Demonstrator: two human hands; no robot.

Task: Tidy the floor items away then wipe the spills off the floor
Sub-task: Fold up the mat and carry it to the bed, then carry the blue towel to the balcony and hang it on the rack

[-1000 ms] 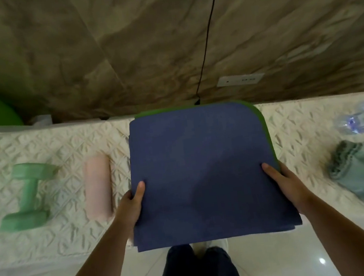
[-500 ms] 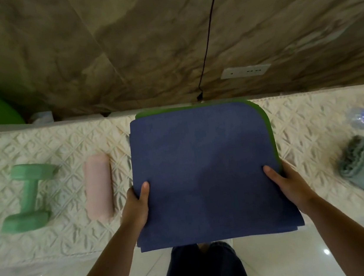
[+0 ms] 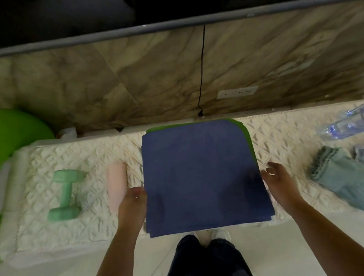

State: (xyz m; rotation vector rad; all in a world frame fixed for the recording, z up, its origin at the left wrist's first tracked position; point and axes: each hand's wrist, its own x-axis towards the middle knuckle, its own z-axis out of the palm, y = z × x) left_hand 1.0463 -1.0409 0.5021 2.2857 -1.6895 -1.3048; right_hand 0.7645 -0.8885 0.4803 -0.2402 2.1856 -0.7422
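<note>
- Squarely centred, a folded blue mat (image 3: 201, 181) with a green underside lies on the quilted cream bench (image 3: 50, 227).
- Left hand (image 3: 131, 202) touches the mat's left edge, fingers loose.
- Right hand (image 3: 276, 181) hangs open just beside its right edge.
- Green dumbbell (image 3: 66, 194) and pink roll (image 3: 116, 187) lie left.

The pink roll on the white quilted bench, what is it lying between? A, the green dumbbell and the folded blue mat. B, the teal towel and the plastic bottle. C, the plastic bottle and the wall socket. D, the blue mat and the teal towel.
A: the pink roll lies with the green dumbbell on its left and the folded blue mat on its right.
</note>
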